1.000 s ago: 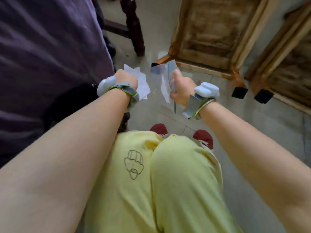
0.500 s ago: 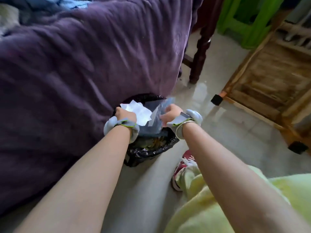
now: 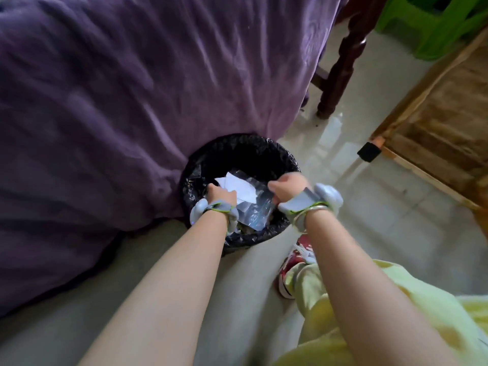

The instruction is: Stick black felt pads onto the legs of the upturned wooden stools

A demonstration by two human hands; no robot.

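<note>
Both my hands hover over a round bin lined with a black bag [image 3: 211, 165]. My left hand [image 3: 220, 194] grips white backing papers [image 3: 241, 187] above the bin's mouth. My right hand [image 3: 286, 187] pinches a clear plastic packet [image 3: 260, 210] that hangs into the bin. At the right an upturned wooden stool [image 3: 446, 112] lies on the floor, with a black felt pad [image 3: 369, 151] stuck on its nearest leg end.
A purple blanket [image 3: 118, 101] drapes over a bed on the left and touches the bin. A dark turned wooden leg [image 3: 340, 64] stands behind the bin. A green plastic stool [image 3: 427, 22] is at top right. My red shoe [image 3: 293, 262] rests on the tiled floor.
I have turned from the stools to the bin beside the bed. Both hands have carried the papers and the clear packet down over the bin's mouth.
</note>
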